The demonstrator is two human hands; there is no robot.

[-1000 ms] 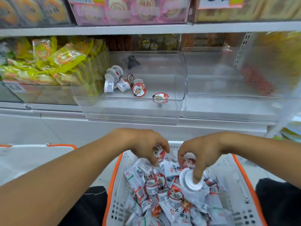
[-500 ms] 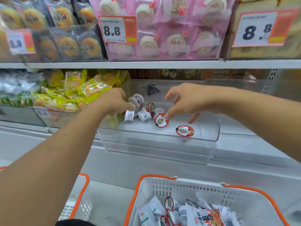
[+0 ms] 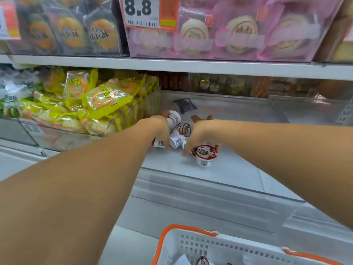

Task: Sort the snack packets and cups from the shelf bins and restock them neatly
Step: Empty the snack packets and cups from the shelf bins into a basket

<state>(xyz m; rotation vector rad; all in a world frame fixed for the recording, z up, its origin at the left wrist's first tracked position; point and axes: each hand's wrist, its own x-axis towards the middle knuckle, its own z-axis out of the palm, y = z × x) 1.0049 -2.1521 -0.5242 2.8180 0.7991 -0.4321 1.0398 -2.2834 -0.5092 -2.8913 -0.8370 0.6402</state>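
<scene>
Both hands in the clear bin (image 3: pixel 219 180): left hand (image 3: pixel 159 129) fingers curl round a cup (image 3: pixel 173 117), right hand (image 3: pixel 200 134) fingers spread, touching the upright cup (image 3: pixel 204 155) just below them; tipped cups (image 3: pixel 176 139) between could roll if knocked.

left forearm (image 3: pixel 80 188): bare, no sleeve | right forearm (image 3: pixel 286 150): bare, no sleeve | wrists: nothing worn
</scene>
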